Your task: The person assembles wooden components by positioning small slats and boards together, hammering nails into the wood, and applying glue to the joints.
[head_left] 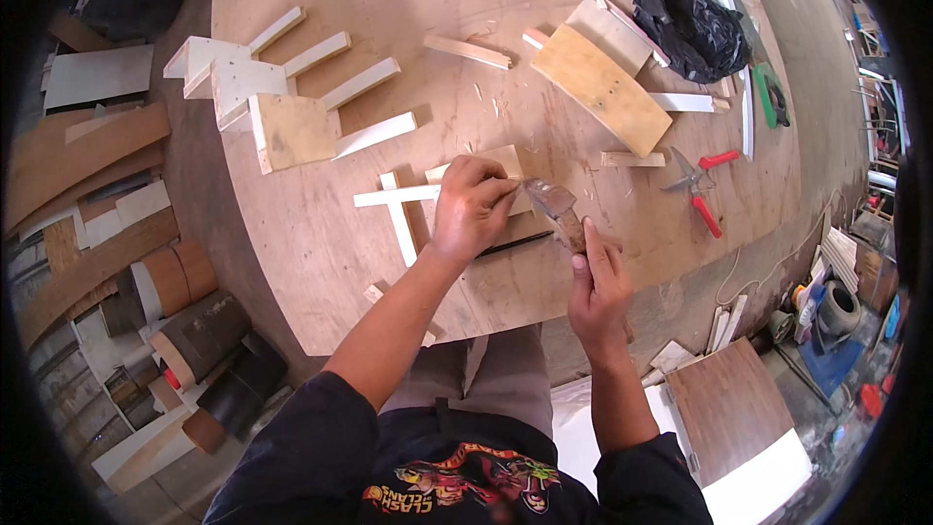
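White wood strip [397, 196] is sticking out at 9 o'clock from the left grip [471, 206], which is clasping it. Right grip [600, 294] is holding a hatchet-like tool [557, 206], head pointing to 11 o'clock, just beside the left grip. From that head, black stick [515, 244] is lying at 7 o'clock, red-handled shears [694, 177] at 3, on the desk [316, 267].

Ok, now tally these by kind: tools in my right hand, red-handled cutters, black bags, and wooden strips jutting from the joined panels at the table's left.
Wood-handled tool in your right hand: 1
Red-handled cutters: 1
Black bag: 1
Jutting wooden strips: 4
Total: 7
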`<act>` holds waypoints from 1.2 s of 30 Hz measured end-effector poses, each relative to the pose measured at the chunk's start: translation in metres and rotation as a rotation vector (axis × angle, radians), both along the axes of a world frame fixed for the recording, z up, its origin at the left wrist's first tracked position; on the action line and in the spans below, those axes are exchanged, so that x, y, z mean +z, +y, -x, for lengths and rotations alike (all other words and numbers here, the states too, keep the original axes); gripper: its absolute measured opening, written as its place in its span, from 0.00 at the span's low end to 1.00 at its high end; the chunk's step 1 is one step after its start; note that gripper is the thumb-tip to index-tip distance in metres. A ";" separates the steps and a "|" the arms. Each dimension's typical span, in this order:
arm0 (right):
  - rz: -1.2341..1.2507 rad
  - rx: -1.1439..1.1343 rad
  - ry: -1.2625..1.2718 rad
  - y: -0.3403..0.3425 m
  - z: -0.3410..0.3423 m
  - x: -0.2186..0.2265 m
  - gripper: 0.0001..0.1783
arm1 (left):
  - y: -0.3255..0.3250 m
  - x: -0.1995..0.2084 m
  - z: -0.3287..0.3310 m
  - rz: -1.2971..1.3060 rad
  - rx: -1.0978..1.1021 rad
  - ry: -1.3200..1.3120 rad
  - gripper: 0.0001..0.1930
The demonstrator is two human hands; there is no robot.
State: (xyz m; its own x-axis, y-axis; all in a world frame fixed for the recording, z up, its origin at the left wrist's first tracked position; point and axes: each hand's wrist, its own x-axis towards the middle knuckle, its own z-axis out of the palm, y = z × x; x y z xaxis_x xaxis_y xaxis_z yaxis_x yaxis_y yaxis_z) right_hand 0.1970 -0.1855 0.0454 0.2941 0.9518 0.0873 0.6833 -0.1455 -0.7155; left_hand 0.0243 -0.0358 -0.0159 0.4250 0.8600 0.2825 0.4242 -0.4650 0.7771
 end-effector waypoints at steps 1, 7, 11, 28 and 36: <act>-0.030 0.004 0.004 0.001 0.000 0.003 0.27 | 0.000 0.000 0.000 -0.006 0.001 -0.004 0.11; 0.034 0.043 -0.106 0.005 0.006 0.009 0.27 | 0.000 -0.001 0.000 -0.027 0.003 0.008 0.11; 0.021 0.033 -0.111 0.004 0.006 0.014 0.28 | 0.000 0.000 0.000 -0.013 0.009 -0.014 0.11; 0.048 0.024 -0.141 0.006 0.010 0.011 0.27 | 0.000 0.003 -0.002 -0.052 0.023 0.001 0.08; 0.059 -0.036 -0.047 -0.006 -0.001 0.003 0.26 | 0.000 0.000 0.001 0.011 0.016 0.035 0.13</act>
State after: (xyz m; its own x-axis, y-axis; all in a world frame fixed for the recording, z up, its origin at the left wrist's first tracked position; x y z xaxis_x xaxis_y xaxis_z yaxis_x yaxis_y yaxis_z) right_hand 0.1984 -0.1917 0.0482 0.3252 0.9445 0.0461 0.7098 -0.2116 -0.6718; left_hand 0.0233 -0.0359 -0.0155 0.4205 0.8699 0.2577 0.4590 -0.4490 0.7667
